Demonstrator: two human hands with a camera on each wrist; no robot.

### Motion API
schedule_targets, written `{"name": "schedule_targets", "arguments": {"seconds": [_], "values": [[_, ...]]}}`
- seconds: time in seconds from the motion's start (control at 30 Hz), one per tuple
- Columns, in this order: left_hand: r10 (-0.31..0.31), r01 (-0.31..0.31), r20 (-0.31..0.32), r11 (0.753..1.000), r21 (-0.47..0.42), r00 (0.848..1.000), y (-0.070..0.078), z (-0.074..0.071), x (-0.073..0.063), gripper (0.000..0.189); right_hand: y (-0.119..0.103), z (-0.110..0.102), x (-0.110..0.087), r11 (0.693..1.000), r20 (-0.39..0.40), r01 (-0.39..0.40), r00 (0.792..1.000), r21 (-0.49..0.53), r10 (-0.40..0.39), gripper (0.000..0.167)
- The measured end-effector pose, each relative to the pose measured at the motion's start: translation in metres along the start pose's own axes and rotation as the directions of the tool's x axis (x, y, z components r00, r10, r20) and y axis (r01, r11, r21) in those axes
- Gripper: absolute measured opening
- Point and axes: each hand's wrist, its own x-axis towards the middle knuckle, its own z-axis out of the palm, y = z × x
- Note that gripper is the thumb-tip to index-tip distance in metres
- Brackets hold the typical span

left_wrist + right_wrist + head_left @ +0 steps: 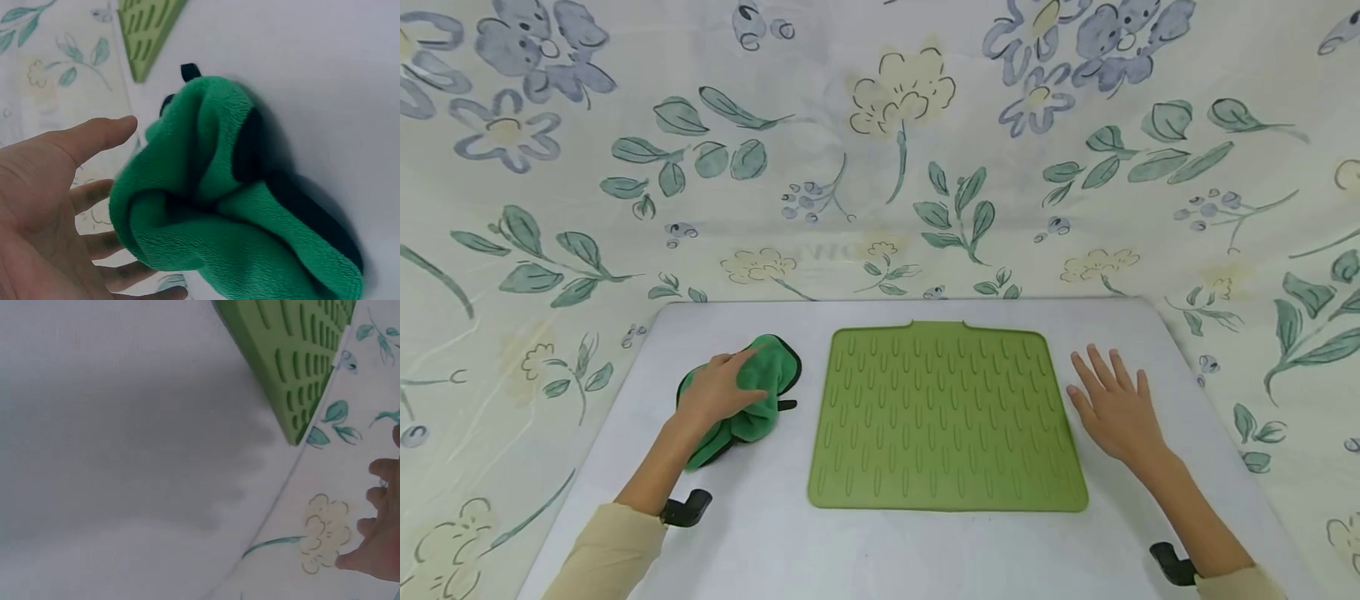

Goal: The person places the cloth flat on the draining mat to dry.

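A crumpled green cloth (760, 421) with black edging and a small black loop lies on the left of the white table. Over it is my left hand (718, 393), thumb and fingers spread. The left wrist view shows the folded cloth (231, 244) beside the palm, with the fingers (94, 140) straight and not curled round it. On the right, my right hand (1120, 417) is spread palm down near the right edge of a green ridged mat (947, 493), holding nothing. Only part of that hand shows in the right wrist view.
The mat lies flat in the middle of the white table (865, 554), its tab toward the far edge. A flower-patterned sheet (820, 167) rises behind the table and hangs at both sides. Each wrist wears a black strap piece (688, 508).
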Motion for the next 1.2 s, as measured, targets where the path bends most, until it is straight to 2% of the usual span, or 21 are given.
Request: {"name": "schedule_targets", "arguments": {"seconds": [0.13,0.4,0.67,0.87,1.03,1.2], "values": [[-0.037,0.037,0.018,0.999,-0.006,0.999,-0.008,0.005,0.001,0.076,0.001,0.006,0.003,1.0,0.029,-0.012,1.0,0.007,0.012,0.055],[0.007,-0.004,0.062,0.998,-0.058,0.998,-0.018,0.009,0.004,0.079,0.008,0.027,0.007,0.999,0.09,-0.032,0.995,0.0,0.032,0.058],[0.016,-0.011,0.062,0.996,-0.087,0.998,-0.023,0.014,0.009,0.095,0.013,0.044,0.011,0.999,0.14,-0.048,0.989,-0.012,0.049,0.058],[-0.011,0.015,0.077,0.998,-0.055,0.997,-0.026,0.016,0.011,0.089,0.012,0.052,0.013,0.999,0.145,-0.047,0.988,0.005,0.045,0.06],[-0.053,0.06,0.079,0.995,-0.083,0.996,-0.028,0.018,0.012,0.086,0.013,0.057,0.014,0.998,0.149,-0.058,0.987,-0.002,0.057,0.06],[-0.047,0.055,0.084,0.994,-0.093,0.995,-0.027,0.02,0.015,0.081,0.013,0.059,0.012,0.997,0.152,-0.071,0.986,0.002,0.07,0.059]]}}
